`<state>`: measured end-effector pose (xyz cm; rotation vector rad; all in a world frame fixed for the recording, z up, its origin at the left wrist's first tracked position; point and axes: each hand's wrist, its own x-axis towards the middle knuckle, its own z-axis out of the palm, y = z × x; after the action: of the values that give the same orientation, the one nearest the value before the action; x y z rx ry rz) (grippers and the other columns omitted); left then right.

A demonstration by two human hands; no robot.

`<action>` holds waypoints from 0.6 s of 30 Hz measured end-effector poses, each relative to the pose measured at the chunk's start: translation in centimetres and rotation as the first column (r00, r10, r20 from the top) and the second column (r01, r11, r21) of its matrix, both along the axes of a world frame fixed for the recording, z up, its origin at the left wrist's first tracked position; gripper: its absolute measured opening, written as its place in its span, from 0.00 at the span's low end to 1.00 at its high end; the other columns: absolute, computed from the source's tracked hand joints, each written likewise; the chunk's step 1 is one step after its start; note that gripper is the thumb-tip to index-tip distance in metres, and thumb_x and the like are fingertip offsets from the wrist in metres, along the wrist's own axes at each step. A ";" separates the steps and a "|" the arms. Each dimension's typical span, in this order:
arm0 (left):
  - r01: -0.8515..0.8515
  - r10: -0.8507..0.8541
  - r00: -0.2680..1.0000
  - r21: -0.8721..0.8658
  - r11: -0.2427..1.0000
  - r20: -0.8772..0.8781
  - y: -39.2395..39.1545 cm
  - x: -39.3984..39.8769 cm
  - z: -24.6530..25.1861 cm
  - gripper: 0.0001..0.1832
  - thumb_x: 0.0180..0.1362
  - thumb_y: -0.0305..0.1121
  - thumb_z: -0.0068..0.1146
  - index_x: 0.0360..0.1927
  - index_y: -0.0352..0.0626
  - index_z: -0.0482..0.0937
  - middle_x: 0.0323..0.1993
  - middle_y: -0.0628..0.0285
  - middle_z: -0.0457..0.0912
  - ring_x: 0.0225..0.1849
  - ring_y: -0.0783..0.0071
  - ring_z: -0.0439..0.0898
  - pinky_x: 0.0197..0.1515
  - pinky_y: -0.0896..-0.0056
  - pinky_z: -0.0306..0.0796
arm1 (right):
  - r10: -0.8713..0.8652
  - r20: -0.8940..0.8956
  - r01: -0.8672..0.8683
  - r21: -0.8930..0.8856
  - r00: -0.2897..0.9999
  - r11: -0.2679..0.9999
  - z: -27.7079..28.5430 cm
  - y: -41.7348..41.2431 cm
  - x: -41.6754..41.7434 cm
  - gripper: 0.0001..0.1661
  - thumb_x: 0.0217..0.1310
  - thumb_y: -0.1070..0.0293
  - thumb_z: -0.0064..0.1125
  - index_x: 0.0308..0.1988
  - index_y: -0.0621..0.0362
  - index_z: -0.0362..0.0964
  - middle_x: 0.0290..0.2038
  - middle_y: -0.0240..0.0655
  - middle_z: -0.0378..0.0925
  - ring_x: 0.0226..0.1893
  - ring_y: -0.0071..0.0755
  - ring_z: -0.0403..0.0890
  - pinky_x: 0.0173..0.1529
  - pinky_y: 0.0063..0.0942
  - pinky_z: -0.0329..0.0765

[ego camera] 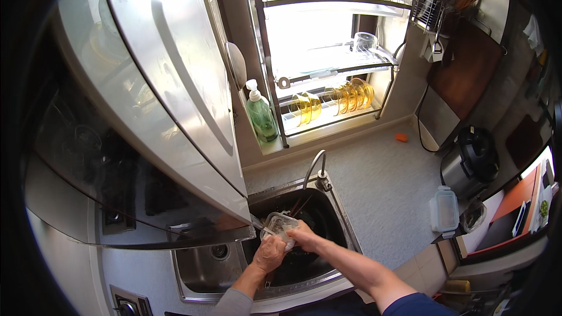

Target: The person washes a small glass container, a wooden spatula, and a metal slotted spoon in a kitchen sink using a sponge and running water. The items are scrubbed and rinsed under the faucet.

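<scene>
Over the dark basin of a double sink (327, 232), a clear rectangular container (279, 221) is held tilted, with something whitish, perhaps suds or water, in it. My left hand (269, 253) grips its near side, fingers curled; whether it also holds a cloth or sponge cannot be told. My right hand (304, 236) clasps the container's right side. A metal tap spout (260, 224) reaches in at the container's left. Chopsticks (302, 206) lean in the basin beyond it. Part of the basin's contents is hidden by my hands and the container.
A thin curved faucet (314, 164) rises behind the basin. A large cabinet or hood (171, 96) overhangs the left. On the sill stands a green pump bottle (262, 116) beside a dish rack (329, 72). An electric cooker (467, 162) and lidded container (444, 211) are at right.
</scene>
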<state>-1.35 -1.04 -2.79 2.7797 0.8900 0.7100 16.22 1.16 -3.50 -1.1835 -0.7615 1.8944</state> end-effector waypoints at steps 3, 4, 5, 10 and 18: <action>0.020 -0.018 0.998 0.053 0.998 -0.053 1.2 -0.5 1.2 0.11 0.49 0.33 0.62 0.31 0.43 0.71 0.30 0.56 0.73 0.36 0.55 0.75 0.45 0.56 0.68 | 0.156 -0.002 -0.155 -0.127 0.988 0.980 1.6 1.6 2.3 0.17 0.53 0.79 0.48 0.45 0.63 0.73 0.37 0.38 0.79 0.33 0.36 0.83 0.36 0.36 0.83; -0.076 0.078 0.997 0.070 0.995 -0.015 0.8 0.9 1.5 0.11 0.49 0.33 0.61 0.31 0.43 0.71 0.30 0.56 0.73 0.36 0.55 0.75 0.45 0.56 0.68 | 0.043 -0.052 -0.051 -0.162 0.998 0.986 3.4 1.1 2.1 0.18 0.53 0.78 0.46 0.45 0.62 0.74 0.34 0.39 0.80 0.29 0.36 0.82 0.30 0.33 0.80; -0.173 0.171 0.985 0.083 0.982 0.025 0.2 2.7 1.8 0.10 0.49 0.32 0.61 0.31 0.43 0.71 0.30 0.56 0.73 0.36 0.55 0.75 0.46 0.56 0.68 | -0.074 -0.099 0.073 -0.015 0.992 0.997 -0.4 0.7 1.1 0.17 0.54 0.77 0.46 0.44 0.61 0.74 0.33 0.38 0.79 0.28 0.36 0.82 0.28 0.31 0.80; 0.011 -0.011 0.999 -0.002 1.000 0.046 0.7 0.3 0.5 0.09 0.51 0.31 0.60 0.32 0.45 0.71 0.32 0.58 0.74 0.41 0.58 0.76 0.49 0.60 0.68 | 0.134 -0.047 -0.135 -0.025 0.990 0.991 0.6 -0.2 1.8 0.20 0.50 0.77 0.48 0.46 0.61 0.74 0.36 0.36 0.79 0.33 0.33 0.82 0.33 0.32 0.81; -0.253 0.246 0.967 0.114 0.961 0.070 -0.7 3.4 4.1 0.09 0.56 0.36 0.62 0.33 0.41 0.77 0.33 0.58 0.77 0.50 0.60 0.75 0.51 0.48 0.65 | 0.474 0.473 -0.479 -0.119 0.742 0.870 3.9 5.1 3.6 0.20 0.50 0.66 0.51 0.42 0.68 0.74 0.34 0.44 0.79 0.34 0.43 0.83 0.32 0.39 0.83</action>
<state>2.02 -1.78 1.34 2.7630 1.2413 0.9031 19.80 6.24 0.36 -1.6076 -1.4746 1.9927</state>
